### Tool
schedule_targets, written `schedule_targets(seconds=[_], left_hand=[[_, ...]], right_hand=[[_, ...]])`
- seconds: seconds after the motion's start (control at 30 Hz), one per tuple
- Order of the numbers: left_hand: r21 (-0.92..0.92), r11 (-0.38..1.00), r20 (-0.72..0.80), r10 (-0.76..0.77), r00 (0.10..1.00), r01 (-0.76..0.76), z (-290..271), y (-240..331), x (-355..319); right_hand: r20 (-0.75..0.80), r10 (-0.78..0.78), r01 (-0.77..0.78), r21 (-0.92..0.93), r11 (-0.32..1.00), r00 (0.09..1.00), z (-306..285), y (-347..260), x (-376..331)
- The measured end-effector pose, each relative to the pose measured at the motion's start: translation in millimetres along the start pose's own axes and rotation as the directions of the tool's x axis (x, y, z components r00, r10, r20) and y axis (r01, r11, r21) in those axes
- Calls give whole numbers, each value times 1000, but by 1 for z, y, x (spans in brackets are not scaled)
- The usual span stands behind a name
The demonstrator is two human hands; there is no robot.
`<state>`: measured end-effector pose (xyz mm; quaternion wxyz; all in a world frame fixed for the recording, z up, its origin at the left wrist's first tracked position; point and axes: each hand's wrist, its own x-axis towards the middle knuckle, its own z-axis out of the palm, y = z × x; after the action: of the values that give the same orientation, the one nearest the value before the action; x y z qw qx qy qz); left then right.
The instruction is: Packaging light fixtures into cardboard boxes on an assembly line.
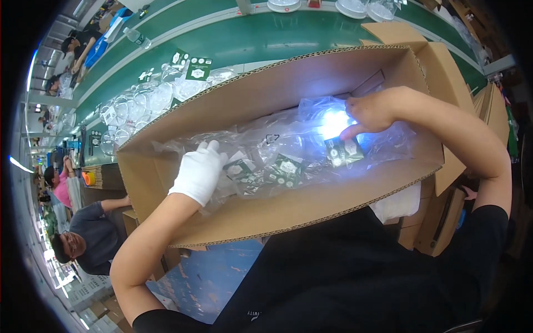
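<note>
A long open cardboard box [311,208] lies in front of me. Inside is a row of clear plastic bags [266,139] with green and white cards [286,169] among them. My left hand [197,172], in a white glove, has its fingers bent at the row's left end, closed on the bag plastic. Farther right, my bare right hand [373,114] reaches in over the far side. Its thumb and fingers close around the edge of a bagged light [335,123] that glows bright white. Glare hides the light's exact shape. Beneath the thumb sits another green card [343,152].
Beyond the box runs a green work surface [222,39] with many clear round packages [155,97] and a plastic bottle [137,38]. Box flaps [452,105] stick out at the right. A person [91,233] in a dark shirt is at the left, touching the box's side.
</note>
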<state>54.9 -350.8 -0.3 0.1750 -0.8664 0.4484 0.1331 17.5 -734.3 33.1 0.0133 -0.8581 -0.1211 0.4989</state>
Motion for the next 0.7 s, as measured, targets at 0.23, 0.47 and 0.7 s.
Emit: schedule_targets(seconds=[0.23,0.47,0.7], left_hand=[[-135,989,-97,-66,993,53,-4,-9,-12],[-143,988,99,-41,994,55,-4,-21,-30],[-258,932,309,-170,936,255,-16,-23,-35]], right_hand=[[-43,-2,2,2,1000,999,1,10,3],[99,143,-147,34,989,985,14,0,10],[-45,219,-220,-364,905,975,26,-3,8]])
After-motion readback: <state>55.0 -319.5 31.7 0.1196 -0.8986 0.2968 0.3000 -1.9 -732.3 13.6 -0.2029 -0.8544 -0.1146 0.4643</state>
